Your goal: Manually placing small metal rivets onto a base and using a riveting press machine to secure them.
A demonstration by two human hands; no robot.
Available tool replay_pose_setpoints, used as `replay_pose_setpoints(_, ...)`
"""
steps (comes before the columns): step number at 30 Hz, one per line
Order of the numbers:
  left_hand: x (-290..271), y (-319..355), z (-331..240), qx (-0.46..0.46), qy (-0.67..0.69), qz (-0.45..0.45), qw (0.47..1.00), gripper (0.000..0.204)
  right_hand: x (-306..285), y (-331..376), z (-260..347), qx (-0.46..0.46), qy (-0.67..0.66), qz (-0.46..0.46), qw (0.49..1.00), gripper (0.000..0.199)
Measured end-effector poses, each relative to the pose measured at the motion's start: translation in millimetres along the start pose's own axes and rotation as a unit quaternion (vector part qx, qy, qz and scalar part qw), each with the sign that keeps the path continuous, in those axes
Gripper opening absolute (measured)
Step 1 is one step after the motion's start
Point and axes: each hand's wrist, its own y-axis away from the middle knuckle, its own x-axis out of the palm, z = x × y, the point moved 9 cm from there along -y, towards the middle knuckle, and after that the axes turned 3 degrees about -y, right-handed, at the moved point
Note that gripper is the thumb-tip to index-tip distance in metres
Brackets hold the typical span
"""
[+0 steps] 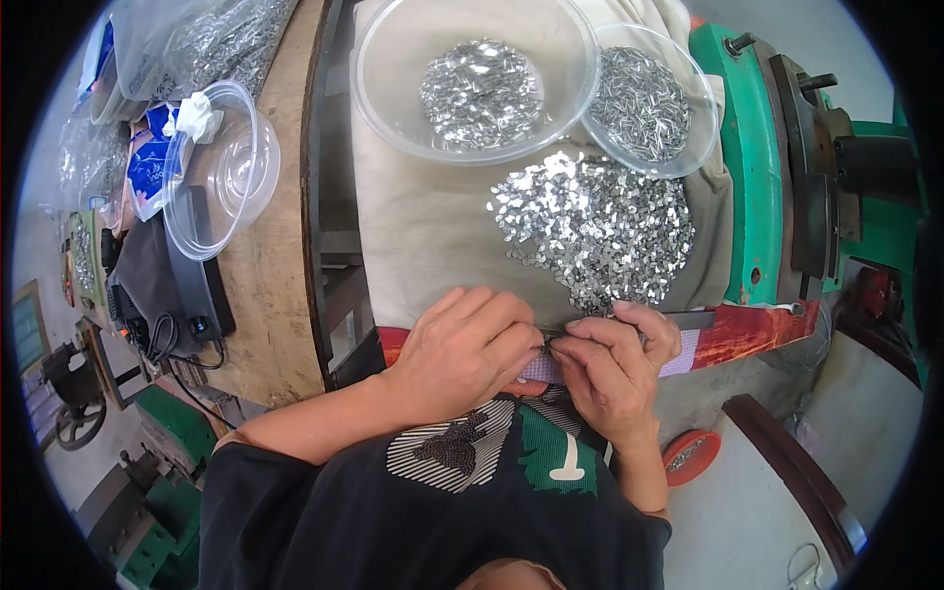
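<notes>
My left hand (467, 349) and my right hand (615, 369) meet at the near edge of the cloth-covered work surface. Their fingertips are pinched together almost touching. Something small and dark shows between them, too small to name. Just beyond the right fingers spreads a loose pile of small shiny flat metal pieces (600, 226). Behind it stands a large clear plastic tub (379, 108) with a heap of shiny metal pieces (482, 93) in it. A smaller clear tub (706, 147), holding thin metal pins (639, 103), sits against its right side.
A green machine (747, 197) with dark metal parts borders the right. To the left, a wooden table (265, 305) carries an empty clear tub (261, 167), a dark power strip (202, 265) and plastic bags (231, 49). An orange bowl (693, 462) of metal bits stands low at right.
</notes>
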Motion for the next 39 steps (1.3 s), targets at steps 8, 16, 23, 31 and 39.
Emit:
replay_pose_setpoints(8,2,-2,-2,-0.001,0.000,0.002,1.000,0.019,-5,5,1,0.014,0.032,-0.009,0.999,0.021)
replay_pose_setpoints(16,-16,5,7,-0.018,0.000,-0.011,1.000,0.031,-15,10,-4,0.019,0.015,-0.028,0.999,0.024)
replay_pose_setpoints(23,-32,22,20,-0.036,-0.034,0.013,0.999,0.030,-7,7,16,-0.055,0.104,-0.015,0.993,0.019)
replay_pose_setpoints(31,-38,28,17,-0.012,-0.062,0.001,0.998,0.031,-2,0,30,-0.094,0.183,-0.030,0.978,0.009)
replay_pose_setpoints(39,-42,37,27,-0.034,-0.043,-0.009,0.998,0.028,10,-11,40,-0.088,0.160,0.003,0.983,0.013)
